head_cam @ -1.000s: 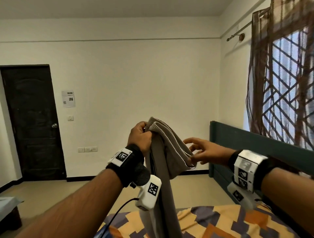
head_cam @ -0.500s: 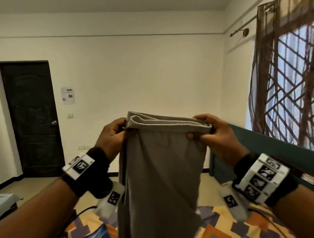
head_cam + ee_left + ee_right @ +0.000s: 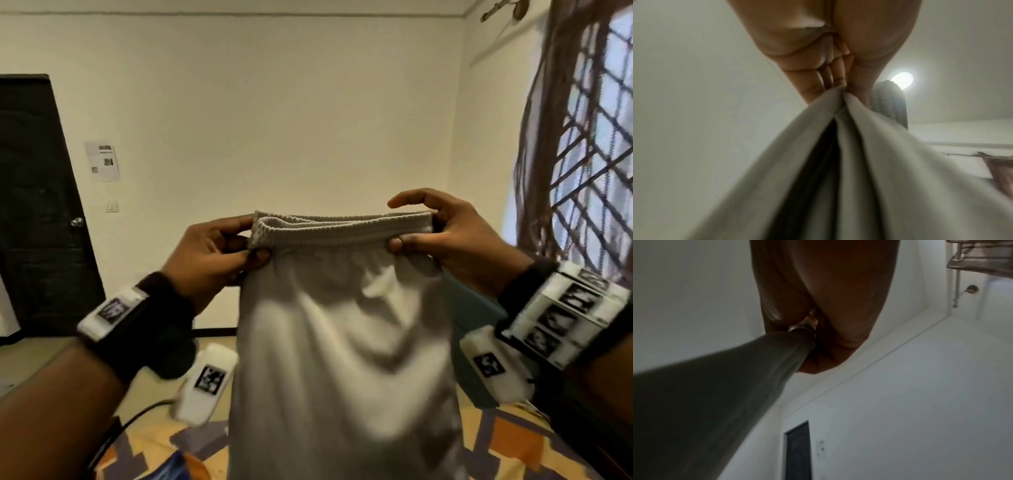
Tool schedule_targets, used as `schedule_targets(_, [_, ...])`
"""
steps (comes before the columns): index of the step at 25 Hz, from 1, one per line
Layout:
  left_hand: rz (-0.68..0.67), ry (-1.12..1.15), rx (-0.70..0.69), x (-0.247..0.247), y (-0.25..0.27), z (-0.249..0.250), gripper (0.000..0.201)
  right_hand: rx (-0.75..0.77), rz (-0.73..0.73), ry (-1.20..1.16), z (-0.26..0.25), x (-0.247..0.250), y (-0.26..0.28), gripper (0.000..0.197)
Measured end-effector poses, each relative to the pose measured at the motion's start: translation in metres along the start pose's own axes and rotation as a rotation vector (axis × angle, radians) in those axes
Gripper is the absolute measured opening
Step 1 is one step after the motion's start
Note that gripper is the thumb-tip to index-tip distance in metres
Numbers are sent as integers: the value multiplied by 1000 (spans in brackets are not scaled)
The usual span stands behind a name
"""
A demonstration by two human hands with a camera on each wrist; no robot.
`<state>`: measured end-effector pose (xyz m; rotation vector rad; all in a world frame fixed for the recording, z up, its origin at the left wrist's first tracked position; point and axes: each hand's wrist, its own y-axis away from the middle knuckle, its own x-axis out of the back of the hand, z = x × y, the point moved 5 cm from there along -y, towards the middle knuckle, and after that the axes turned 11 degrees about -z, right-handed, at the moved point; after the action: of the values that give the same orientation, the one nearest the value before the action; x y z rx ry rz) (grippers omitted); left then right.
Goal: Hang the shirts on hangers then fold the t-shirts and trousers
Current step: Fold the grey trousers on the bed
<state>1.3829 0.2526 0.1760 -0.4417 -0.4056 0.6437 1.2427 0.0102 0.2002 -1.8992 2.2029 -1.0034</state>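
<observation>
Head view: the left hand (image 3: pixel 209 253) and right hand (image 3: pixel 452 236) hold grey trousers (image 3: pixel 339 359) up in the air by the waistband (image 3: pixel 339 228), one hand at each end, the band stretched level between them. The left thumb and fingers pinch the left end; the right thumb and lower fingers pinch the right end, with the forefinger lifted free above it. The legs hang straight down over the bed (image 3: pixel 513 442), whose patterned cover shows at the bottom edge. No hangers, shirts or t-shirts show here.

Left wrist view: the fingers (image 3: pixel 818 78) are pressed together on a gathered bunch of the cloth, which fans out below.

Right wrist view: the hand is in shadow; the cloth seems nipped between thumb and fingers, though the exact hold is hard to make out.

Judging by this, the trousers are only being straightened, not yet folded. What else is done or left cannot be told.
</observation>
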Motion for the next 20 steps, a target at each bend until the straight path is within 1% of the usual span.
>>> schedule_targets(1, [19, -71, 91, 5, -36, -43, 53, -83, 20, 47, 45, 17, -28, 53])
schedule_targets(2, [55, -132, 194, 11, -70, -93, 56, -197, 30, 92, 95, 30, -55, 54])
schedule_targets(3, [87, -224, 315, 16, -95, -146, 67, -322, 13, 178, 153, 41, -76, 59])
schedule_targets(4, [117, -398, 457, 20, -112, -202, 79, -462, -34, 355, 214, 46, -88, 67])
schedule_targets(5, [134, -547, 602, 17, -113, -261, 87, -581, -96, 512, 280, 42, -86, 73])
schedule_targets(6, [125, -622, 686, 9, -103, -302, 90, -641, -193, 616, 328, 29, -74, 72])
schedule_targets(7, [81, -634, 758, -10, -77, -354, 87, -685, -355, 650, 393, 2, -38, 63])
schedule_targets(8, [19, -574, 833, -31, -38, -404, 82, -737, -511, 658, 450, -30, 11, 48])
schedule_targets(9, [-41, -543, 922, -56, 6, -434, 75, -813, -625, 665, 491, -58, 67, 33])
schedule_targets(10, [-174, -528, 1048, -70, 32, -465, 68, -986, -733, 642, 524, -72, 102, 25])
schedule_targets(11, [-349, -456, 1309, -110, 127, -545, 59, -1163, -856, 512, 602, -127, 199, 26])
schedule_targets(12, [-397, -509, 1355, -117, 150, -551, 50, -1223, -815, 439, 611, -133, 228, 29])
schedule_targets(13, [-431, -498, 1437, -129, 188, -560, 42, -1318, -767, 403, 611, -141, 262, 32])
schedule_targets(14, [-503, -491, 1488, -141, 214, -566, 36, -1363, -763, 379, 611, -154, 282, 33])
schedule_targets(15, [-516, -442, 1542, -156, 250, -588, 32, -1410, -700, 282, 635, -176, 312, 29])
schedule_targets(16, [-525, -404, 1558, -169, 281, -616, 28, -1428, -675, 258, 653, -194, 330, 25])
schedule_targets(17, [-504, -318, 1620, -186, 310, -636, 25, -1465, -650, 224, 673, -211, 353, 21])
schedule_targets(18, [-459, -216, 1669, -204, 334, -651, 20, -1467, -625, 181, 683, -229, 368, 20])
schedule_targets(19, [-356, -106, 1724, -219, 357, -665, 12, -1481, -565, 120, 695, -246, 383, 19])
schedule_targets(20, [-253, -45, 1730, -232, 375, -680, 7, -1484, -494, 80, 704, -260, 391, 16])
